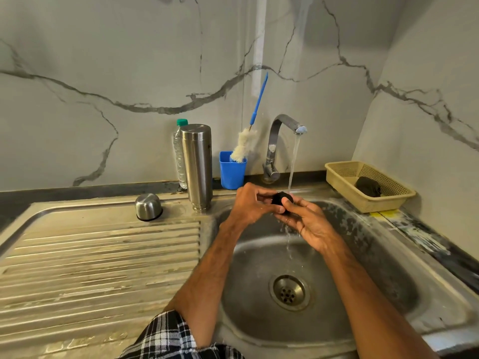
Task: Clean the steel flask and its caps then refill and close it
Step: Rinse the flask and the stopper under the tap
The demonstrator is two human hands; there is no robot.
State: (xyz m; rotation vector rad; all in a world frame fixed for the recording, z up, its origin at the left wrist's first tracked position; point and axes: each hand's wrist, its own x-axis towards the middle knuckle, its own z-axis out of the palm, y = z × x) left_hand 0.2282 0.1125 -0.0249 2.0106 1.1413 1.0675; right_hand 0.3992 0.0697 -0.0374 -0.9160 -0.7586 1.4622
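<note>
- Steel cap [148,206] is sitting dome-up on the ribbed drainboard [98,255], left of the flask and apart from it.
- Plastic bottle [179,156] is standing at the wall, just behind the steel flask [197,167]. The flask is standing upright on the counter at the sink's back-left corner.
- Blue cup [232,170] is sitting just right of the flask and holding a bottle brush [245,143], bristles down, handle leaning up toward the wall.
- Left hand [255,203] is hovering over the sink [363,281], grip pinching the black cap [282,198] from its left side.
- Black cap is being held between both hands, right under the stream.
- Tap [282,125] is running; water [294,161] is hitting the cap and fingers and dripping into the basin.
- Right hand [308,224] is cupping the cap from below, thumb pressing on top, grip curling round it.
- Basket [388,203] is sitting on the counter at far right, a dark scrubber [368,186] lying inside.
</note>
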